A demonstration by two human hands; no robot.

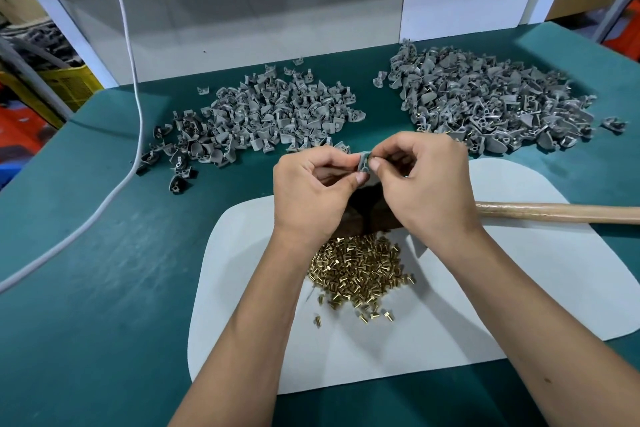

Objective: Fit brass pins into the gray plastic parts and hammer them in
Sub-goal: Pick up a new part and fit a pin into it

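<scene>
**Both hands meet on one gray part above the pin heap**

At the far left of the frame a white cable (133,90) runs down from the top edge, curves across the green table (104,253) and leaves at the left edge. Right of it, in the upper middle, lies a loose heap of gray plastic parts (256,114), with a few darker pieces scattered at its lower left.

In the centre, the left hand (311,194) holds a single gray part (364,163); its grip is a pinch, the thumb and curled fingers closed on the part's left side. The part is held up off the table, just in front of the near edge of the left heap. The right hand (426,184) meets it from the other side, thumb and forefinger pinching at the part's right edge; whether a pin sits between those fingertips cannot be made out.

Below the hands a white mat (485,322) lies on the table, and on it, between the two forearms, is a pile of brass pins (360,274). A dark block (367,208) shows under the hands.

To the right, a wooden handle (561,211) lies across the mat's upper edge, reaching the right border. In the upper right lies a second, larger heap of gray parts (491,104), some showing brass.
</scene>
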